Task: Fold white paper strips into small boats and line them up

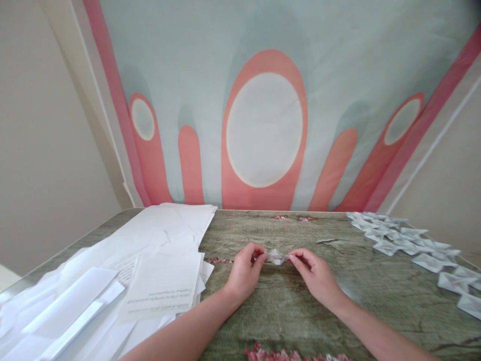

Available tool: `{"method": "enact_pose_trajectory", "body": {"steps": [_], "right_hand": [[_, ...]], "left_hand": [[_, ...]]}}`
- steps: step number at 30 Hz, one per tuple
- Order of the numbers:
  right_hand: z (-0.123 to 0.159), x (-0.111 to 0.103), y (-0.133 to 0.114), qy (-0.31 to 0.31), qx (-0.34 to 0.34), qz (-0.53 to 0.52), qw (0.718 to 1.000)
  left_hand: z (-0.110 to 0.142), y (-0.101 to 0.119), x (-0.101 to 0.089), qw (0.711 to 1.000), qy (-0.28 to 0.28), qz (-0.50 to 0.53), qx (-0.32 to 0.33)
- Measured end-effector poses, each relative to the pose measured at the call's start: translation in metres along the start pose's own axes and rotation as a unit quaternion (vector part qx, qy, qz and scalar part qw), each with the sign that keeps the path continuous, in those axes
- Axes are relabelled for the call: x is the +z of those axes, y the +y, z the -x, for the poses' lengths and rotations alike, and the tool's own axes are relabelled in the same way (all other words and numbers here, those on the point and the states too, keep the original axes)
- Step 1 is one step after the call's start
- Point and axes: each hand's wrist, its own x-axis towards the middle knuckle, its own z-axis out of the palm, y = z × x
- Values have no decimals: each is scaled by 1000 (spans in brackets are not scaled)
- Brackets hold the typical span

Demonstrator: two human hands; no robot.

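Note:
Between my two hands is a small folded paper piece (277,257), pale and faceted, with a raised middle and a pointed end at each side. My left hand (248,265) pinches its left end between thumb and fingers. Its right end sits in a pinch of my right hand (310,271). The piece is held just over the wood-patterned table (278,311); whether it touches the surface I cannot tell. Several similar folded paper boats (408,240) lie in rows at the right side of the table.
A spread of white paper sheets (180,220), some printed, covers the table's left side. On top lie a smaller printed sheet (161,286) and folded strips (75,301). Behind the table's far edge hangs a backdrop (263,195) with pink arches.

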Motion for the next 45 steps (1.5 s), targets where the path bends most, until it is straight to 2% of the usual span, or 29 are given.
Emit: {"method": "enact_pose_trajectory", "body": {"steps": [5, 11, 20, 28, 34, 40, 45], "right_hand": [[-1, 0, 2, 18, 17, -25, 999], [-4, -1, 4, 23, 41, -61, 997], [-4, -2, -3, 37, 58, -76, 995], [-3, -1, 3, 30, 18, -30, 999], [0, 0, -3, 17, -24, 11, 1000], [1, 0, -2, 9, -21, 30, 999], [0, 1, 0, -7, -10, 32, 999]], "left_hand": [[-1, -2, 1, 1000, 5, 8, -8], [-4, -12, 4, 995, 8, 97, -32], [-6, -17, 6, 992, -7, 122, -31], [-1, -11, 4, 997, -12, 66, -25], [1, -7, 2, 1000, 3, 11, 13], [1, -4, -1, 998, 0, -37, 44], [0, -5, -2, 998, -8, -47, 43]]}}
